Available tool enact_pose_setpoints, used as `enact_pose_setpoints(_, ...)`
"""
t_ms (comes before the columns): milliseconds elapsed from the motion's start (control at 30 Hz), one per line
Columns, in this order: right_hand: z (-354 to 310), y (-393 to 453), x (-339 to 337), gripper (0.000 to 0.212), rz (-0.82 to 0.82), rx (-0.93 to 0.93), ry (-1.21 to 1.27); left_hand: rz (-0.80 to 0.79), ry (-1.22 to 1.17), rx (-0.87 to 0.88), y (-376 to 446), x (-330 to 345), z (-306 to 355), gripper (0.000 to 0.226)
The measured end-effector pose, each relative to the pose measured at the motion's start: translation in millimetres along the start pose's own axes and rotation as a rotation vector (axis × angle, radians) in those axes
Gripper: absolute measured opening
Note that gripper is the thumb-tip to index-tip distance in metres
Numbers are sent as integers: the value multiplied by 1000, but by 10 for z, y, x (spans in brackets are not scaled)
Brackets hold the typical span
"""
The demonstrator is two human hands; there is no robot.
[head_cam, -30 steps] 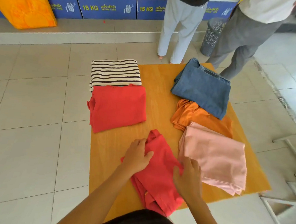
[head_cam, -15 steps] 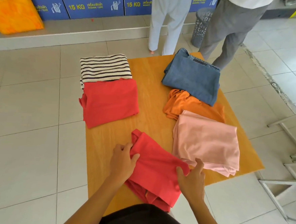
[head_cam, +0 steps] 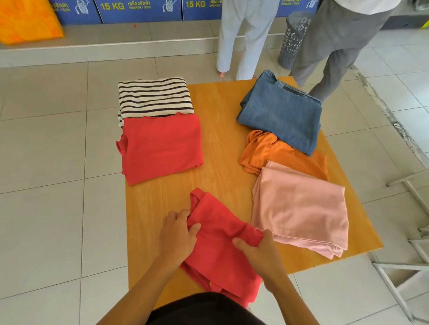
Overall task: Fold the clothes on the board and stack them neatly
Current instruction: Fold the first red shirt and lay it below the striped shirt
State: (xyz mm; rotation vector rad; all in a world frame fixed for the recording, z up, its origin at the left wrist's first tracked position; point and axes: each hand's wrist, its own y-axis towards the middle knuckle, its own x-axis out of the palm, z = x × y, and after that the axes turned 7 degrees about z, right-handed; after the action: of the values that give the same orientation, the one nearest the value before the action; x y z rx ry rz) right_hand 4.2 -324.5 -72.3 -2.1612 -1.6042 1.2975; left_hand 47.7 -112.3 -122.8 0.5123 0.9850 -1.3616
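A red garment lies half folded at the near edge of the wooden board. My left hand pinches its left edge and my right hand grips its right corner. On the board's left lie a folded red shirt and, behind it, a striped shirt. On the right sit folded blue jeans, a crumpled orange garment and a pink folded piece.
Two people stand at the board's far end, one in white trousers, one in grey trousers. A grey basket stands between them. An orange bag rests on the ledge at far left. Metal frame legs stand at right.
My hands shifted from pressing on top of the red garment to gripping its left edge and right corner. The garment has been turned wider across the board. The camera view moved closer.
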Motion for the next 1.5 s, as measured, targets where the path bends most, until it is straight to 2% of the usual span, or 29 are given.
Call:
enact_pose_setpoints(133,-207,-9,-147,31,-37,-68,30,-50,-84,-9,21,-49,-56,54)
enact_pose_setpoints(233,-586,-77,-360,32,-43,-218,106,-65,-242,-47,80,-148,-56,54)
enact_pose_setpoints(367,-1162,-266,-535,31,-157,-425,81,-1,-480,-188,117,-321,39,61)
enact_pose_setpoints(433,-1414,-368,-572,31,-208,-487,61,-20,-619,-255,152,-411,116,64)
enact_pose_setpoints(500,-1632,-459,-597,30,-262,-542,45,-142,-881,-342,213,-497,216,75)
enact_pose_setpoints(567,-1804,-534,-605,30,-313,-573,37,-377,-1160,-411,260,-580,288,85)
enact_pose_setpoints(633,-1917,-571,-588,30,-381,-570,81,-553,-1365,-420,266,-656,317,85)
enact_pose_setpoints(733,-2017,-534,-530,31,-470,-552,150,-644,-1512,-495,250,-759,270,79)
enact_pose_setpoints(867,-2038,-268,-432,29,-470,-488,215,-614,-1343,-570,251,-893,106,61)
enact_pose_setpoints(967,-1978,74,-298,31,-394,-445,120,-439,-1157,-592,305,-985,-94,50)
enact_pose_setpoints(1100,-1900,533,6,35,-387,-361,-34,-238,-1058,-557,412,-1080,-303,35)
enact_pose_setpoints(1300,-1884,1007,603,36,-390,-293,-102,-17,-953,-549,639,-1029,-501,36)
enact_pose_setpoints(1367,-1905,1094,786,36,-367,-302,-133,45,-815,-546,735,-968,-549,29)
enact_pose_setpoints(1500,-1856,1203,1033,42,-293,-368,-251,112,-392,-470,865,-826,-586,21)
